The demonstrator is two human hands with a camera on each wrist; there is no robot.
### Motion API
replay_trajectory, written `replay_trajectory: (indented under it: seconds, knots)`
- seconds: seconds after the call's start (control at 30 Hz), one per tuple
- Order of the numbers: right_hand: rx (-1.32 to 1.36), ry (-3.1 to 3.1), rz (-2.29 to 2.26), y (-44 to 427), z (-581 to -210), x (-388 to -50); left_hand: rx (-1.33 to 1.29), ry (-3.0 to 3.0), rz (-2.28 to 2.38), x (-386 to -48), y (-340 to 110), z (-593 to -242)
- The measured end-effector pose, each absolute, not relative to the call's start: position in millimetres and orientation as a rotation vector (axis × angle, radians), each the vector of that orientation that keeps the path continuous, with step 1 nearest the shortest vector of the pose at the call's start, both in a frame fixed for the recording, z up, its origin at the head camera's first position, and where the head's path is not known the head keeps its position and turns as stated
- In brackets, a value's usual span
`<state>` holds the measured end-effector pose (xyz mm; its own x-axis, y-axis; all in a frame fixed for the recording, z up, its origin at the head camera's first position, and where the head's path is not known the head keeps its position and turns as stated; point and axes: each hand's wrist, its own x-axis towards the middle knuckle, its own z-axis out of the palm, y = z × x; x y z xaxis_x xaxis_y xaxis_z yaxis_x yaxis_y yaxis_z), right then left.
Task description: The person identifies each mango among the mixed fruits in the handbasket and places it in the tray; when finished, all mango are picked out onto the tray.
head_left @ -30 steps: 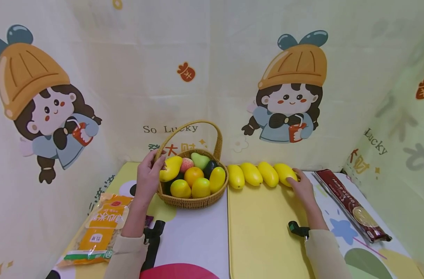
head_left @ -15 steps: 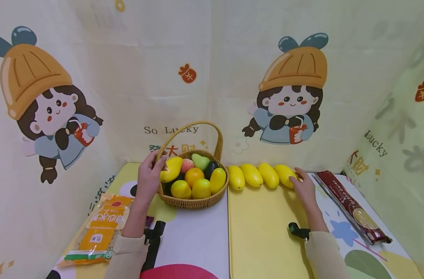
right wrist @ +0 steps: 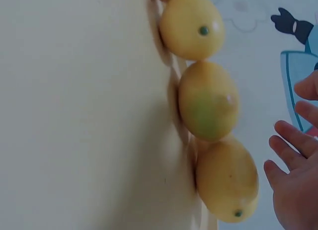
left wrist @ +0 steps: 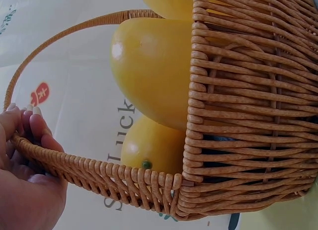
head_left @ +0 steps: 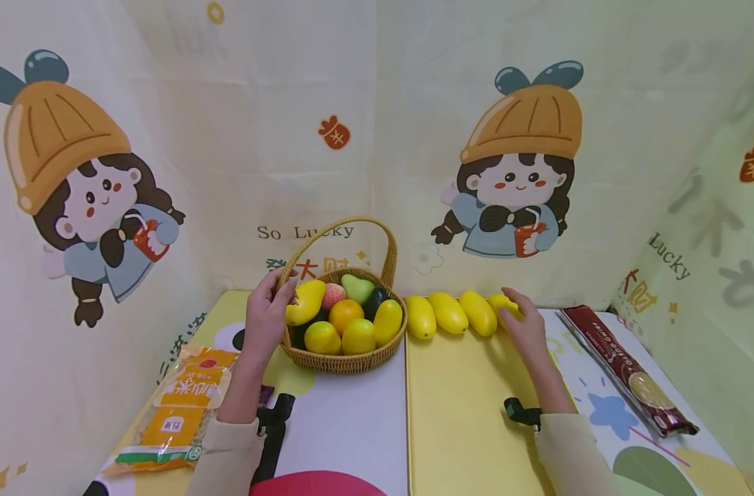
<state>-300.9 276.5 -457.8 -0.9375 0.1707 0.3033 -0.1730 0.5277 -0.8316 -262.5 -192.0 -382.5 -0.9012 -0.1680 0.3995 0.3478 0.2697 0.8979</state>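
My left hand [head_left: 266,322] grips the arched handle [left wrist: 94,168] of a wicker basket [head_left: 344,364] at the table's back left. The basket holds toy-like fruit: a yellow mango [head_left: 306,303], an orange [head_left: 346,317], a pear [head_left: 356,285], a reddish peach [head_left: 334,296] and more. To its right, several yellow mangoes [head_left: 447,313] lie side by side along the far end of a yellow board [head_left: 469,406]. My right hand [head_left: 528,332] hovers by the rightmost mango [head_left: 499,302], partly covering it in the head view. In the right wrist view its fingers are spread, apart from the mangoes.
A dark red spaghetti packet [head_left: 627,368] lies on the right side of the table. On the left is an orange and clear food packet [head_left: 175,410], partly behind my left forearm. A printed cloth [head_left: 407,138] hangs close behind the basket and mangoes.
My right hand has come away from the end of the rightmost mango and shifted slightly left, with its fingers over it. My left hand stays on the basket handle.
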Motion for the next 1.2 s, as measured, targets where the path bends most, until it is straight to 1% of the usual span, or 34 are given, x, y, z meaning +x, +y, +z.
replay_trajectory:
  seconds: [0.23,0.47,0.87,1.2]
  knots:
    - [0.128,-2.438,1.36,254,-457,-301,-0.166,-2.12,-1.68,-262,-192,-383]
    - [0.237,-2.408,1.409,221,-456,-305,-0.163,-2.125,-1.66,-264,-193,-385]
    - [0.438,-2.43,1.418,159,-447,-307,-0.196,-2.091,-1.68,-265,-190,-385]
    - [0.544,-2.476,1.398,124,-435,-312,-0.205,-2.077,-1.693,-263,-191,-383]
